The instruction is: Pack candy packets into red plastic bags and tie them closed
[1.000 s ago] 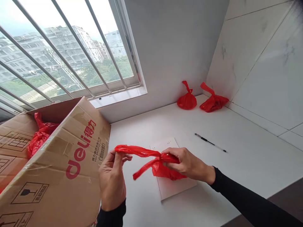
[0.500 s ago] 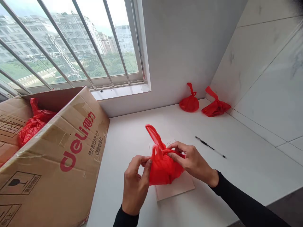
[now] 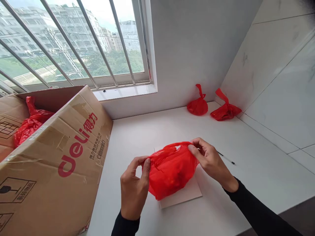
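A red plastic bag (image 3: pixel 172 172) is stretched sideways between my two hands, its top edge pulled wide. My left hand (image 3: pixel 136 183) pinches the bag's left edge between thumb and fingers. On the other side, my right hand (image 3: pixel 209 160) grips the upper right edge. Darker lumps show faintly through the thin plastic, but what they are I cannot make out. Below the bag lies a pale notebook or pad (image 3: pixel 183 196), mostly covered by it. Part of a pen (image 3: pixel 226 157) sticks out behind my right hand.
A large open cardboard box (image 3: pixel 56 164) with a red bag (image 3: pixel 34 123) inside stands at the left. Two tied red bags, one rounder (image 3: pixel 198 105) and one flatter (image 3: pixel 225 109), sit in the far corner of the white table (image 3: pixel 133 134). A barred window (image 3: pixel 98 49) is behind.
The bag's gathered, knotted top has come loose and is now spread wide. My hands have moved apart, the left one leftward, the right one to the right and over part of the pen.
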The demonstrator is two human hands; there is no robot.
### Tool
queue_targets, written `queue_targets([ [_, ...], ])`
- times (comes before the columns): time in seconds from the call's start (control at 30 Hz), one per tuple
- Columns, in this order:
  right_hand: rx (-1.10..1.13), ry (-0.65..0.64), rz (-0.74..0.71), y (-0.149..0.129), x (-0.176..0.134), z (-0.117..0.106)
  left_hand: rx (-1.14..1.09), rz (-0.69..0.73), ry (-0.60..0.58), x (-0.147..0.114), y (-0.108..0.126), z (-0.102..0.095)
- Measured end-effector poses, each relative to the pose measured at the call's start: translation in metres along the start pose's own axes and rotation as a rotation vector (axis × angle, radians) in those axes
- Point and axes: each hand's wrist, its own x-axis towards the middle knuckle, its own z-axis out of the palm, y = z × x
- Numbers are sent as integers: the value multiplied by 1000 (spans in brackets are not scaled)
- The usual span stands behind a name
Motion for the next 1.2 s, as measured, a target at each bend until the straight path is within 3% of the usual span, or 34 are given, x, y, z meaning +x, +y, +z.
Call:
queue_targets([
  [0.1,100,83,81,11,-1,-10,-80,-128,183,3,-10,-16],
  [0.17,101,106,89,15,-4,-10,-128,-192,214,3,-10,-21],
  [0.27,-74,263,-66,7,-11,-1,-182,-210,97,1,3,-19],
  [0.33,-238,350,-290,-5,-13,8,-232,-192,-8,2,13,-14],
  [0.37,-312,319,-420,-11,-13,12,-243,-179,-39,3,18,-10],
  [0.43,-445,134,-625,-21,-9,18,-228,-167,-66,5,25,-2],
  [0.5,-586,-66,-684,-25,-3,22,-213,-169,-71,7,29,5],
  [0.57,-718,-159,-635,-23,3,24,-245,-196,-67,7,29,11],
  [0.7,-852,-208,-526,-22,0,22,-436,-286,-34,4,27,13],
  [0.8,-824,-306,-489,-32,-12,18,-662,-390,-45,1,30,9],
  [0.93,-755,-460,-432,-46,-28,17,-933,-551,-172,-9,39,2],
  [1.07,-914,-594,-357,-44,-37,20,-972,-625,-256,-26,42,3],
  [1.2,-985,-523,-266,-38,-35,23,-851,-604,-306,-40,35,8],
])
